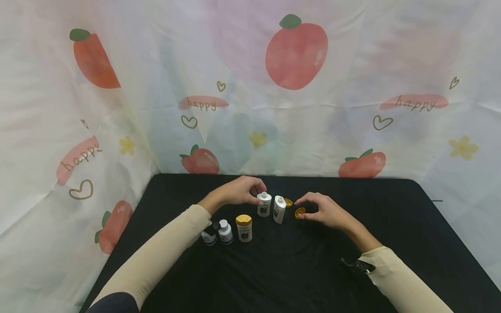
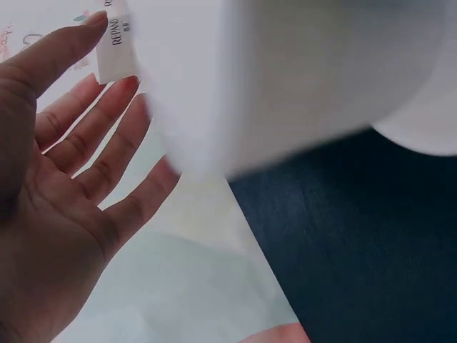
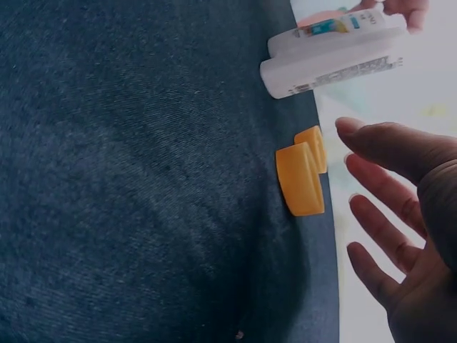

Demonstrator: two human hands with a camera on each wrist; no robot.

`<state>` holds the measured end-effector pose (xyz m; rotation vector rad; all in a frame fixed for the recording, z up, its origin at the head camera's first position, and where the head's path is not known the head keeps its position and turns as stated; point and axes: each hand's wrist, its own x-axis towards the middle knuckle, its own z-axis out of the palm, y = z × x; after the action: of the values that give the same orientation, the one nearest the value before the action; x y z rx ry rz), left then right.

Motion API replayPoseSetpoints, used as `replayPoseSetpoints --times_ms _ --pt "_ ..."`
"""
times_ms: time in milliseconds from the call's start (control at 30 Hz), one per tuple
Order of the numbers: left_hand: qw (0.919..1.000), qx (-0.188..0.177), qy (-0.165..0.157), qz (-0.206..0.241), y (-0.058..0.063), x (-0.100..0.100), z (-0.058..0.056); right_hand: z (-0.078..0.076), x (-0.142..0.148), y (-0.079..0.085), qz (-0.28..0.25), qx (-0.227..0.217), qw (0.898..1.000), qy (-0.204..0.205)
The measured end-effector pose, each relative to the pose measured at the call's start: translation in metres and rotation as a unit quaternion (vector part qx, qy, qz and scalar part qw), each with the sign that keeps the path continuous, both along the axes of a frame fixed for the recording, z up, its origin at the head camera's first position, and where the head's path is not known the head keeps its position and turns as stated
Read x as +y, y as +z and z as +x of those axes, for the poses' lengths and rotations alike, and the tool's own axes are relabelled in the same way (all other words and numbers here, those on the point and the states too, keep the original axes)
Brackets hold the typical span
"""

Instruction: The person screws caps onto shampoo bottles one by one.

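In the head view my left hand (image 1: 246,191) is at an uncapped white bottle (image 1: 264,208), its thumb against the bottle's upper left side and the fingers behind. From the left wrist, thumb and index tip sit at the edges of its printed label (image 2: 116,39). Close on its right stands a second uncapped white bottle (image 1: 279,211), leaning slightly. My right hand (image 1: 326,211) has parted, loosely bent fingers beside a yellow-orange cap (image 1: 300,212). In the right wrist view those fingers hold nothing, and the caps (image 3: 300,179) lie just beyond them.
A white bottle with a gold cap (image 1: 244,230) stands at the centre left. Beside it are a small white-capped bottle (image 1: 225,232) and another small bottle (image 1: 209,237), partly covered by my left sleeve. Another yellow cap (image 1: 288,202) lies behind the bottles. Black cloth (image 1: 289,269) covers the table.
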<state>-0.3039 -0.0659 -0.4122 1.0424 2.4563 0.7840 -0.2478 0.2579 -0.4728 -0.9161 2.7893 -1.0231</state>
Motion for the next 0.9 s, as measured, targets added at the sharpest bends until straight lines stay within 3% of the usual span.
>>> replayPoseSetpoints --times_ms 300,533,900 --pt "0.9992 0.018 -0.017 -0.030 -0.003 0.006 0.000 -0.001 0.002 -0.007 -0.010 -0.016 1.000 0.003" --pt "0.9979 0.038 -0.013 -0.051 -0.005 0.009 0.001 -0.001 0.001 -0.010 -0.012 -0.020 1.000 0.000" --pt "0.9970 0.059 -0.014 -0.047 -0.004 0.006 0.002 -0.006 0.003 -0.018 -0.012 -0.022 1.000 0.000"
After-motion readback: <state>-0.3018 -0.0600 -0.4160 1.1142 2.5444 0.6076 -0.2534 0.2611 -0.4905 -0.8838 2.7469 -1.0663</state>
